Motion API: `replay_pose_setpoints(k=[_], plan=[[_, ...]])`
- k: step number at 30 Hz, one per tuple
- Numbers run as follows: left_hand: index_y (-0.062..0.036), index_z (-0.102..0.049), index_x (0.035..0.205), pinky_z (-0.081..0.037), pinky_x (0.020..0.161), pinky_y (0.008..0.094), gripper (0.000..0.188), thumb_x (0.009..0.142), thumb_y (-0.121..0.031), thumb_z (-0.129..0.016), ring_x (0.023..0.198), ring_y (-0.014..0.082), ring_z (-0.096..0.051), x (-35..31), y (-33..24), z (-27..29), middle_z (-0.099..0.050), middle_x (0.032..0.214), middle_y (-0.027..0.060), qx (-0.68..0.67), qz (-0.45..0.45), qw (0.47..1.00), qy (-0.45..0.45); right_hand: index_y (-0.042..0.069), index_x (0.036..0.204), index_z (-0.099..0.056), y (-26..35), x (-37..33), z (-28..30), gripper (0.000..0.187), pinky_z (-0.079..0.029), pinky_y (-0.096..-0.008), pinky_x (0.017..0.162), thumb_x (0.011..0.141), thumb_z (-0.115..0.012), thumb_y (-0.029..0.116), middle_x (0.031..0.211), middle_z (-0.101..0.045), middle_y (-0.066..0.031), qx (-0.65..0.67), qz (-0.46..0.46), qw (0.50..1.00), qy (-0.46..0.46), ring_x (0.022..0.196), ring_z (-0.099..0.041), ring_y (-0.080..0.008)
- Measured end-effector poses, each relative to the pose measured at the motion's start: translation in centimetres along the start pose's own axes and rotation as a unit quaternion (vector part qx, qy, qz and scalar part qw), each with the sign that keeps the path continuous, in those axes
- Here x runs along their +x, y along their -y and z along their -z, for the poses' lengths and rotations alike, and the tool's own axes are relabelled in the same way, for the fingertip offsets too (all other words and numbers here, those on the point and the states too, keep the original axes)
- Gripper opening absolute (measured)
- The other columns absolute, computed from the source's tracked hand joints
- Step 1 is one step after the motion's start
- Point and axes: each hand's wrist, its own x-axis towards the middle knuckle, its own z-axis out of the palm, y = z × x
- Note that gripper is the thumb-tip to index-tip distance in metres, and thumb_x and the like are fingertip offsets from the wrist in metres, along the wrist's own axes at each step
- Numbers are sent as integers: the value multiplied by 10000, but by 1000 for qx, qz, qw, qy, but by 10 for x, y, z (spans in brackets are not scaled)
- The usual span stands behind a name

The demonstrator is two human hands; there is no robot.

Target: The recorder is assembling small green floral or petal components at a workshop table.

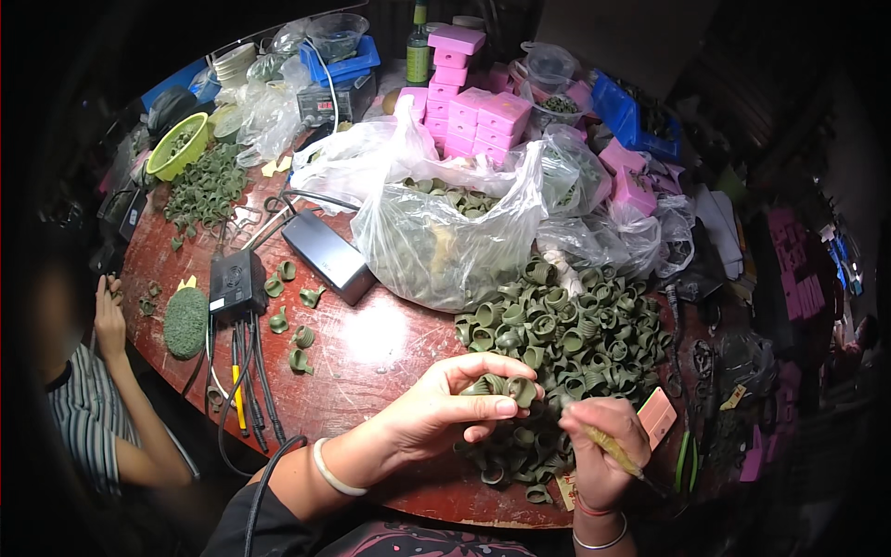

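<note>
My left hand (422,408) pinches a small dark green wax ring (522,393) between thumb and fingers, its round opening turned to the right. Close beside it, my right hand (599,464) is closed around a pen-like tool (614,449) with a yellowish handle. The tool's tip points toward the ring; I cannot tell whether they touch. Just beyond both hands lies a large heap of similar green rings (594,334), partly hidden by my fingers.
A plastic bag (445,255) of green pieces stands mid-table, pink blocks (478,121) behind it. Leftward are a black box (327,255), a cable hub (238,283), a green textured pad (187,323) and a yellow-green basket (178,147). Another person's arm (139,408) rests at far left.
</note>
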Motion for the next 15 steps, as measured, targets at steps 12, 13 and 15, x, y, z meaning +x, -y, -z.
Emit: replay_pose_setpoints(k=[12,13,15], plan=[[-5,-575,1229,-421,512,165,393,862,-63,-704,730,49,-587,1,2,4,-670,1016,83,0,6,1000,24,8,948,-685,-2,-1,2,219,-506,-263,664,749,-774,-14,820,-662,-88,67,-10,997,25,733,-638,-183],[-7,-579,1225,-422,513,167,385,869,-85,-703,734,52,-591,2,2,4,-668,1005,74,13,8,1000,20,7,947,-685,-1,-1,3,211,-500,-258,655,756,-773,-6,811,-661,-85,61,-11,997,34,726,-633,-180],[-10,-583,1220,-424,513,168,378,876,-107,-703,738,55,-596,2,2,2,-666,994,65,27,11,999,16,7,945,-685,-5,-4,4,200,-494,-254,648,764,-769,3,813,-661,-85,50,-47,998,-1,719,-627,-175]])
